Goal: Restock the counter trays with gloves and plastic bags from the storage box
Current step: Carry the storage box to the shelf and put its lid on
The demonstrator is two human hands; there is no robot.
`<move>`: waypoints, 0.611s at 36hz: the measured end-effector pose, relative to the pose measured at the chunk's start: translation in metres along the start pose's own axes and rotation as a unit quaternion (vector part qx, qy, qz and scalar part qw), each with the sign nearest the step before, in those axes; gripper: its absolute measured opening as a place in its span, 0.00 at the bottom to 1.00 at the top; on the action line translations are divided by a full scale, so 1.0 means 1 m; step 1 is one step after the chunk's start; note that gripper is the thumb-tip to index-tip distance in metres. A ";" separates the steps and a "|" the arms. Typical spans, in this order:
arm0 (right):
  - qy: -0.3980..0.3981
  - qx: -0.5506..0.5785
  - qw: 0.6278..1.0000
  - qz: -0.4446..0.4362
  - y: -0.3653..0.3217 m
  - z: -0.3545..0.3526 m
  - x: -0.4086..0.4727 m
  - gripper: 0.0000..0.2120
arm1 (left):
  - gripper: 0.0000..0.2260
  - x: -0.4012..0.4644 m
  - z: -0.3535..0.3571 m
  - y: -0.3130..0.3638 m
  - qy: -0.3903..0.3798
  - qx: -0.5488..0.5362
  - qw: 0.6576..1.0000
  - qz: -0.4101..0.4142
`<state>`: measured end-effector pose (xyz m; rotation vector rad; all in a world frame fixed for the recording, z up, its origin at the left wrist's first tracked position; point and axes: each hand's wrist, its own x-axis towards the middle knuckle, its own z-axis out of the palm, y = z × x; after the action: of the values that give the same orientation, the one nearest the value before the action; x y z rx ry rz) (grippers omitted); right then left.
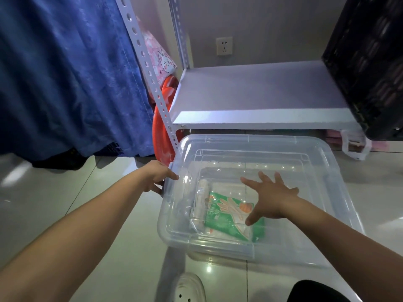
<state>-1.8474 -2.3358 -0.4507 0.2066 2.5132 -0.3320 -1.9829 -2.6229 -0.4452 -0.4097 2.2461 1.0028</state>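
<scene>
The clear storage box (257, 192) sat on the tiled floor (54, 203) in front of the white metal shelf (250, 92), its far edge just under the shelf's front lip. Its transparent lid (305, 162) was on it. My left hand (158, 176) gripped the box's left edge near the far left corner, thumb on top of the rim and fingers curled under it. My right hand (269, 197) was spread flat, fingers straight and splayed, over the middle of the lid; I could not tell whether the palm pressed it or hovered just above.

Through the plastic I saw the green pack of gloves (226, 216) lying on the box floor toward the near left corner, with a hand printed on it. Just left of it lay a whitish roll (201, 205), perhaps plastic bags, though I could not tell.

A blue curtain (65, 73) hung at the left, something orange (161, 136) stood behind the shelf post, and a black crate (370, 62) sat on the shelf's right end. My white shoe (188, 287) showed near the box's near edge.
</scene>
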 end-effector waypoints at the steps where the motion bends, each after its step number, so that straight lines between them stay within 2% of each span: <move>1: 0.000 0.003 1.000 0.000 0.000 0.000 0.000 0.59 | 0.22 -0.001 0.001 0.001 0.008 0.005 1.000 0.005; 6: -0.004 0.015 1.000 -0.001 0.000 -0.001 0.000 0.58 | 0.18 -0.005 0.013 0.008 0.067 0.068 0.994 0.043; 10: 0.000 0.022 1.000 -0.005 0.000 0.000 0.003 0.58 | 0.12 -0.015 0.031 0.008 0.152 0.191 0.967 0.074; 12: 0.008 0.027 1.000 -0.009 0.002 0.003 0.004 0.58 | 0.18 -0.016 0.043 0.001 0.183 0.244 0.946 0.114; 15: 0.035 0.047 0.998 -0.025 0.010 0.011 0.003 0.57 | 0.30 -0.021 0.065 -0.007 0.207 0.305 0.897 0.244; 17: 0.056 0.058 0.996 -0.042 0.018 0.015 -0.002 0.53 | 0.32 -0.027 0.080 -0.009 0.174 0.348 0.866 0.313; 19: 0.100 0.080 0.990 -0.051 0.029 0.015 -0.010 0.45 | 0.32 -0.032 0.097 -0.015 0.114 0.380 0.854 0.336; 22: 0.247 0.166 0.955 -0.013 0.061 0.004 -0.023 0.33 | 0.32 -0.036 0.119 -0.029 0.068 0.426 0.838 0.333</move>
<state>-1.8130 -2.2798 -0.4525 0.4363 2.9359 -0.8014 -1.8906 -2.5521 -0.4982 0.7587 2.7370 0.1471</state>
